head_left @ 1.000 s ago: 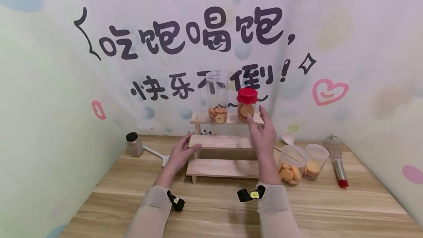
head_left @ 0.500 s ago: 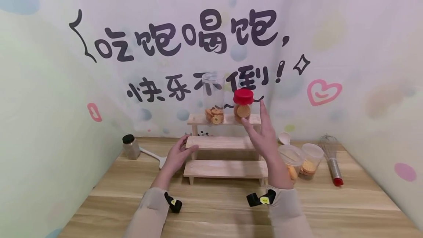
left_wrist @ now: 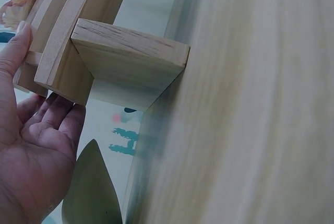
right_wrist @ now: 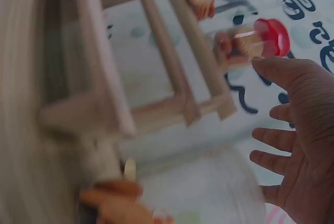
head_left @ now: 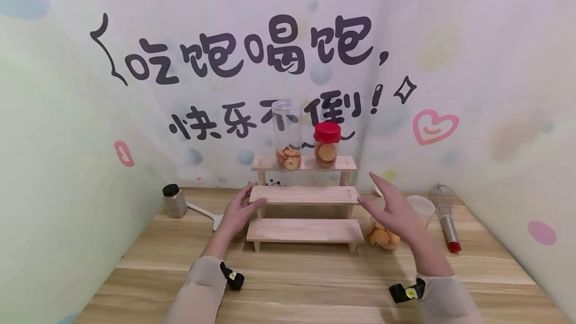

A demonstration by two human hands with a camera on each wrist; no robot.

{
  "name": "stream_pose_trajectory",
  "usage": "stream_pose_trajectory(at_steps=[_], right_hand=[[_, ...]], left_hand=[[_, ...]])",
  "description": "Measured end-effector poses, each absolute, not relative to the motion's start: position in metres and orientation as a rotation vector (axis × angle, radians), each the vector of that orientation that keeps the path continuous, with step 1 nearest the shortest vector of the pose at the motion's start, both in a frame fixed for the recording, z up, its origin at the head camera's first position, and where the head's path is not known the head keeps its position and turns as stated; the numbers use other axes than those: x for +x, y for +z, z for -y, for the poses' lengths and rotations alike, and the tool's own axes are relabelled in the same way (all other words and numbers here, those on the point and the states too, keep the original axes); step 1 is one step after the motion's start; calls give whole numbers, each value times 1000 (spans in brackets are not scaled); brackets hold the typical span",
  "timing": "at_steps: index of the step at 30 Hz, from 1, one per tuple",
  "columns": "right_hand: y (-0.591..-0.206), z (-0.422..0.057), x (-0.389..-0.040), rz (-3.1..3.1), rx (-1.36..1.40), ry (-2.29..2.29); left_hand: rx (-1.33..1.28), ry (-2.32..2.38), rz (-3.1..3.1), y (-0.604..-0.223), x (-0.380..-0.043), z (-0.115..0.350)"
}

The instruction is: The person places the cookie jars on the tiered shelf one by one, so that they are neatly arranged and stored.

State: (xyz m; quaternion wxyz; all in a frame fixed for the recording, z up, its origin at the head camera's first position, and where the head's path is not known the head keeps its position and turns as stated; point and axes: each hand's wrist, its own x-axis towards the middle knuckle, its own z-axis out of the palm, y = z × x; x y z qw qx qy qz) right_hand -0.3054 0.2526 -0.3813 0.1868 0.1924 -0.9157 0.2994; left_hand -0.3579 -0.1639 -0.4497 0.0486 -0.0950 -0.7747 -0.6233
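Clasping three-tier wooden stand [head_left: 306, 230] by middle shelf [head_left: 302, 194] with left grip [head_left: 237, 214], presumably for steadiness; with right grip [head_left: 395, 214] empty, splayed, apart from upright red-lidded cookie jar [head_left: 326, 151].

Dim, blurred right wrist view.

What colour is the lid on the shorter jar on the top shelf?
The jar lid is red; the head view shows it best.
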Motion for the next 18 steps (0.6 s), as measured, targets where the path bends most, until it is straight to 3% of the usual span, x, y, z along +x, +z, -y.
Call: stream_pose_trajectory(at_steps=[12, 18], right_hand=[[-427, -282, -300, 2338, 683, 550], [-450, -288, -302, 2101, 705, 630]], left_hand=[[-276, -1905, 2354, -449, -356, 163], [-275, -1910, 2362, -444, -354, 163]])
